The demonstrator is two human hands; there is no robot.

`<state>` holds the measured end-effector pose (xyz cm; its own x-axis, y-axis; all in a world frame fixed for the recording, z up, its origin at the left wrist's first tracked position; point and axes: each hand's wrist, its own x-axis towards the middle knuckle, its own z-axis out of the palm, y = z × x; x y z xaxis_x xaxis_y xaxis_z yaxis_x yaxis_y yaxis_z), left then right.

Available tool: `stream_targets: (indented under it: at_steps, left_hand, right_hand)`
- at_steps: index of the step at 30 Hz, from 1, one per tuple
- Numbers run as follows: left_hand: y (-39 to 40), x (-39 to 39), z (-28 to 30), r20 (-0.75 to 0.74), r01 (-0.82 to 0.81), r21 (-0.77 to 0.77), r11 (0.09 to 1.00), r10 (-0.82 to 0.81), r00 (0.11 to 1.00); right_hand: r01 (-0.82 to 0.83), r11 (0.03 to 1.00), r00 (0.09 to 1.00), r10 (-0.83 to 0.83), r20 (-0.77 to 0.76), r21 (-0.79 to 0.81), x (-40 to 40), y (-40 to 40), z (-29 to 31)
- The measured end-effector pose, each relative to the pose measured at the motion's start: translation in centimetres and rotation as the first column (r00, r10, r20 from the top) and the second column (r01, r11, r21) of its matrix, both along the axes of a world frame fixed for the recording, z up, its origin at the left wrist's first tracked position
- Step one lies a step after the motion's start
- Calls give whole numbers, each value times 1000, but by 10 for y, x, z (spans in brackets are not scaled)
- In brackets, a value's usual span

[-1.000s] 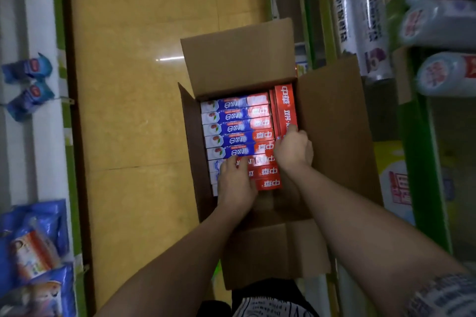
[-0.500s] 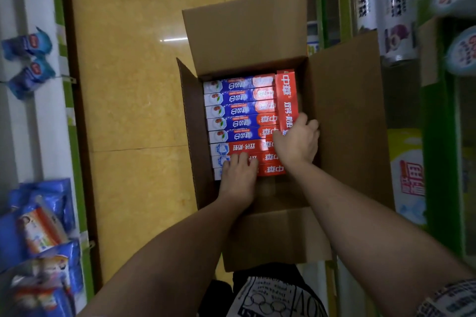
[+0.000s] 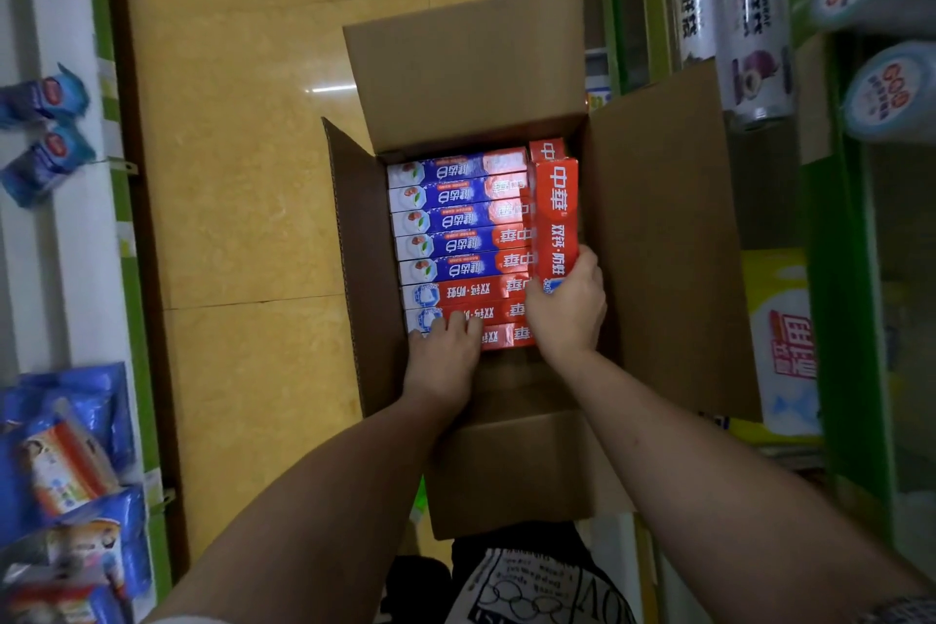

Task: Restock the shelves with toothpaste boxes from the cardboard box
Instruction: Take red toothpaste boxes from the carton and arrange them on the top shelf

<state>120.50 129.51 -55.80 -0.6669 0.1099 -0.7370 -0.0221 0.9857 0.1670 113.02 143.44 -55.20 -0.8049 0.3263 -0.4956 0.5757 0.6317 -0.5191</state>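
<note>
Right hand (image 3: 566, 314) grips red toothpaste box (image 3: 556, 218) against cardboard box (image 3: 658, 238) wall.

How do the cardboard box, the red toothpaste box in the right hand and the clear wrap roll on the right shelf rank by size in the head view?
1. cardboard box, clearly largest.
2-3. red toothpaste box and clear wrap roll: unsure, since the roll is cut off by the frame edge and sits nearer the camera.

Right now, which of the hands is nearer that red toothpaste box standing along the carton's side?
Right. The right hand grips the red toothpaste box at its near end; the left hand rests on the flat-lying boxes beside it.
</note>
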Motion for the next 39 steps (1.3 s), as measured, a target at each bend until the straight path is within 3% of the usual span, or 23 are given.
stream_targets:
  at_steps: [13, 18, 24, 29, 34, 39]
  left_hand:
    - [13, 7, -7, -76, 70, -63, 996, -75, 994]
    - [12, -1, 6, -135, -17, -18, 1000, 14, 991]
    - [11, -5, 29, -115, -123, 27, 992, 126, 985]
    - [13, -12, 55, -204, -412, 176, 894, 443, 873]
    - [9, -38, 91, -335, -438, 294, 850, 520, 785]
    - [0, -69, 137, -460, -407, 407, 818, 569, 681]
  right_hand:
    - [-16, 1000, 1000, 17, 26, -14, 15, 11, -5]
    - [-27, 1000, 997, 26, 69, 6, 16, 9, 1]
    - [28, 999, 998, -30, -55, -19, -1, 9, 27]
    - [53, 998, 986, -58, -154, -37, -14, 11, 47]
    - [77, 995, 980, -88, -180, -65, -19, 6, 78]
    - [116, 986, 942, -147, -301, -119, -25, -6, 124]
